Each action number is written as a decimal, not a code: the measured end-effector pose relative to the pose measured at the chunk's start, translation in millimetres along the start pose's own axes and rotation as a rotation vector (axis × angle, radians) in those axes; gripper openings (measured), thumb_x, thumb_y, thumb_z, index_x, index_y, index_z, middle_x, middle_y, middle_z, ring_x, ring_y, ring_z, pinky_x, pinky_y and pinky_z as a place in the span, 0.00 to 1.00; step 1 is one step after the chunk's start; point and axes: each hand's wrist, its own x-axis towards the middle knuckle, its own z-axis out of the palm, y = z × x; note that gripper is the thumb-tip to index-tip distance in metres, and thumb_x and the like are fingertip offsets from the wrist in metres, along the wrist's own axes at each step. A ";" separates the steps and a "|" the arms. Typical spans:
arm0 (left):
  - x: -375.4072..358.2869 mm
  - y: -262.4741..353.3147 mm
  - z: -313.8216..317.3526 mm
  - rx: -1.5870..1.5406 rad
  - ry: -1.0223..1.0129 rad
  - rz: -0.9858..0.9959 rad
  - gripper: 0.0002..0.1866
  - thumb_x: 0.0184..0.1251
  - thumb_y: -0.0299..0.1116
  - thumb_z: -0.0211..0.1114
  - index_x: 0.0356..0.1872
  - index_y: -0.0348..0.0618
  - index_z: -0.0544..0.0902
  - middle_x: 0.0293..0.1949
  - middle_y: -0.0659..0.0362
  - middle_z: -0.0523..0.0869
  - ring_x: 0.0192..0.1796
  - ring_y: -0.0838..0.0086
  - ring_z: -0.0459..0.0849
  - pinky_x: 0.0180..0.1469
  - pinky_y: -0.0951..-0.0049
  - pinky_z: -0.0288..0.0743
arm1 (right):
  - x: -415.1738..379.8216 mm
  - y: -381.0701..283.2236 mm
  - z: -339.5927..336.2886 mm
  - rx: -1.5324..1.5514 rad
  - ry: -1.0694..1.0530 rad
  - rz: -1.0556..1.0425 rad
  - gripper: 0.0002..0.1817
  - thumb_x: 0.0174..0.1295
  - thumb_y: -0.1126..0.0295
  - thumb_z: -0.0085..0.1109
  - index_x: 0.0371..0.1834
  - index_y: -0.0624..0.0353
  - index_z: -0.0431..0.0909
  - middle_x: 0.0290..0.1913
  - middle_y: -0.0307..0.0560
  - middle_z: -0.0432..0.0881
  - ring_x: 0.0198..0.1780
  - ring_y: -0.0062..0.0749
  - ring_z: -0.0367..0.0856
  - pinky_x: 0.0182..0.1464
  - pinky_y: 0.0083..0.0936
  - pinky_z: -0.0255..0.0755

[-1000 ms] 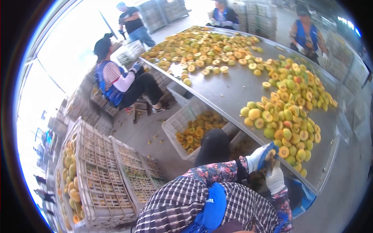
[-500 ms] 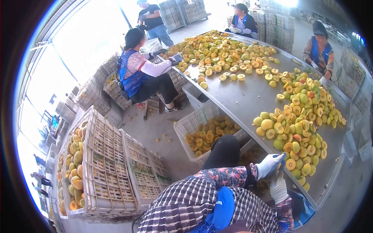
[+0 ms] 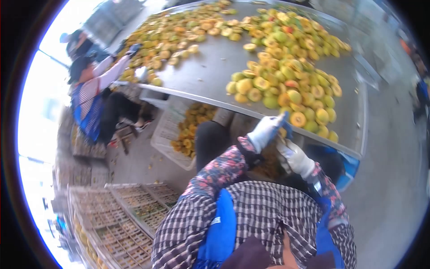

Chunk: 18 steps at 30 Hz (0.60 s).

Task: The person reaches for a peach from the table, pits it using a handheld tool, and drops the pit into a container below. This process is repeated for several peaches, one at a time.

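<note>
Moved since the earlier frame: the view, tipped lower; a seated co-worker (image 3: 85, 110), arm reaching further over the table (image 3: 215, 67).
Left hand (image 3: 265, 132): gloved, at the table's near rim, fingers curled around one fruit (image 3: 283, 132). Right hand (image 3: 297, 158): gloved, just below the left, fingers bent; whether they grasp anything cannot be told. Fruit: between the hands, beside the rim. Heap (image 3: 286, 78): yellow-green pieces, some cut, on the table beyond the hands. Crate (image 3: 162, 142): pale, holding orange pieces, to the left.
</note>
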 end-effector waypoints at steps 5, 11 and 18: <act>6.0 -11.5 9.7 -0.263 0.090 -0.039 0.31 0.73 0.56 0.54 0.28 0.32 0.82 0.26 0.49 0.85 0.29 0.64 0.84 0.38 0.68 0.78 | -8.0 -6.9 4.0 0.388 -0.093 0.086 0.17 0.68 0.44 0.53 0.47 0.42 0.71 0.17 0.30 0.64 0.11 0.17 0.61 0.12 0.17 0.52; 6.6 -13.2 15.3 -0.583 0.077 -0.214 0.27 0.71 0.56 0.57 0.33 0.36 0.79 0.28 0.51 0.82 0.32 0.59 0.85 0.40 0.57 0.83 | -13.9 -9.8 -0.2 0.505 -0.133 0.140 0.24 0.66 0.40 0.54 0.39 0.52 0.72 0.16 0.32 0.64 0.10 0.17 0.61 0.10 0.16 0.51; -0.1 -5.0 -11.0 -0.380 0.182 -0.010 0.24 0.73 0.50 0.58 0.36 0.33 0.81 0.29 0.51 0.85 0.30 0.68 0.84 0.38 0.71 0.80 | -25.7 -4.0 -8.3 0.337 -0.146 0.122 0.24 0.67 0.41 0.53 0.42 0.53 0.74 0.17 0.32 0.64 0.10 0.17 0.60 0.11 0.15 0.52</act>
